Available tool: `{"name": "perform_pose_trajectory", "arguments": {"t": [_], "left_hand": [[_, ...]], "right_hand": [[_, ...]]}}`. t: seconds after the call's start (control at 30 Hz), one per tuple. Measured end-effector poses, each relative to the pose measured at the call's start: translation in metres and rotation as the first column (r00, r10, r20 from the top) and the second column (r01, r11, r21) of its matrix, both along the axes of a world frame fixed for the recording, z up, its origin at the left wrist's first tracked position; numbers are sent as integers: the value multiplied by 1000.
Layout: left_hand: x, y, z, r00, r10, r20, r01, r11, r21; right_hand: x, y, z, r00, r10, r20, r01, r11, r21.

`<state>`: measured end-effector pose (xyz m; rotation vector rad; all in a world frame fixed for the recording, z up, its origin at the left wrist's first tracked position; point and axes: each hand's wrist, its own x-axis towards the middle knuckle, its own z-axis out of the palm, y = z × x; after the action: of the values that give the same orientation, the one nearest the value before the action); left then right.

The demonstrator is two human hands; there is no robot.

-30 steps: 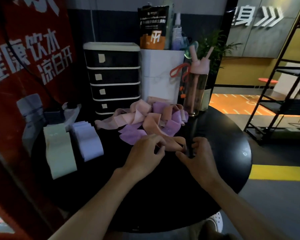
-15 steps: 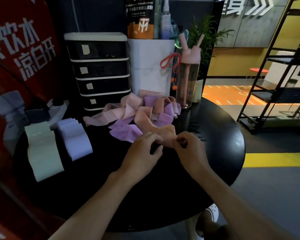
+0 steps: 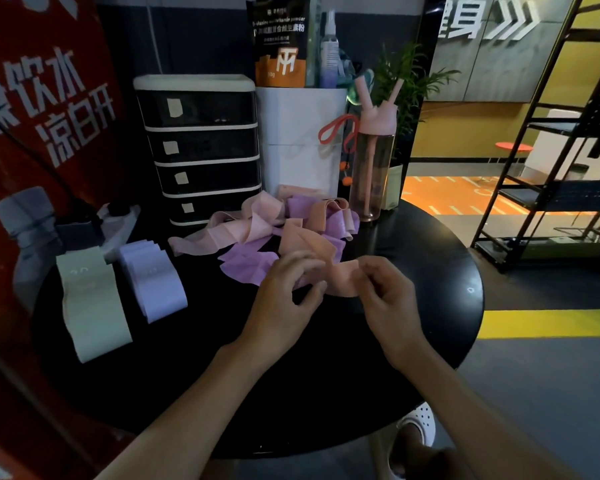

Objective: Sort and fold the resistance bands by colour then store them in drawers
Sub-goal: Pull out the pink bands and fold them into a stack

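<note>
Peach band sits in front of the drawer unit, on the near side of the loose pile of pink, purple and peach bands that lies against the unit's base. The near end is lifted between both hands, just above the black table. The rest trails back up-left into the pile, so the long axis runs roughly from the person toward the unit, w/ the held end turned crosswise between the hands. Left hand is on the end's unit side, fingers curled, thumb and forefinger pinching the edge. Right hand is on the far side from the unit, thumb and forefinger tips pinching the other edge, remaining fingers tucked loosely. Both wrists are low, palms facing each other, forearms converging. Hands are equally near, so neither needs to reach. Probably the next move is drawing the band clear of the pile toward the person, then flattening it for the fold; the tail looks tangled under purple ones, so it may drag them. Folded green stack and lavender stack lie side by side, in front-left of the unit. All drawers look closed.
</note>
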<state>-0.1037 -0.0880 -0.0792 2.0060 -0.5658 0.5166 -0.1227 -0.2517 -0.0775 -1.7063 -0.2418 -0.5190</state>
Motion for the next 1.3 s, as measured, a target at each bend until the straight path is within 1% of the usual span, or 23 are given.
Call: {"name": "perform_pose_trajectory", "arguments": {"t": [0.07,0.13,0.2,0.27,0.4,0.53,0.63,0.7,0.87,0.97,1.03,1.13,1.2,1.3], "left_hand": [[2,0,11,996,-69,-48,70,997,15],[7,0,28,991,-106,-78,109,993,36],[9,-3,47,992,-110,-59,112,993,25],[6,-7,64,993,-115,-28,114,993,-26],[2,-11,100,991,-131,37,136,973,-186],[-5,-12,130,989,-146,16,145,944,-296],[-7,-8,145,985,-157,76,174,931,-321],[-8,-6,152,983,-166,82,184,924,-336],[-14,-3,166,981,-184,67,195,914,-357],[-17,-3,174,980,-177,85,196,906,-375],[-19,-4,177,982,-167,94,191,894,-406],[-20,-5,183,985,-124,122,168,857,-487],[-18,-2,187,988,-97,123,149,831,-535],[-15,5,191,997,-37,74,73,806,-587]], "right_hand": [[-3,1,5,1000,17,23,-17,1000,-19],[-2,0,17,999,15,49,-15,1000,-6],[0,-4,36,997,15,79,-16,1000,16],[1,-7,56,994,17,106,-20,999,30],[4,-13,91,991,21,129,-28,998,54],[2,-13,123,988,31,149,-39,998,51],[-2,-8,143,990,25,141,-44,990,130],[-4,-6,152,990,35,137,-57,985,165],[-6,-3,165,989,34,141,-60,981,186],[-9,2,169,985,75,156,-108,972,210],[-11,6,168,978,160,132,-183,964,191],[-12,11,161,953,304,16,-303,945,120],[-11,14,156,951,308,-25,-307,951,46],[-12,14,153,927,365,-86,-359,930,75]]}}
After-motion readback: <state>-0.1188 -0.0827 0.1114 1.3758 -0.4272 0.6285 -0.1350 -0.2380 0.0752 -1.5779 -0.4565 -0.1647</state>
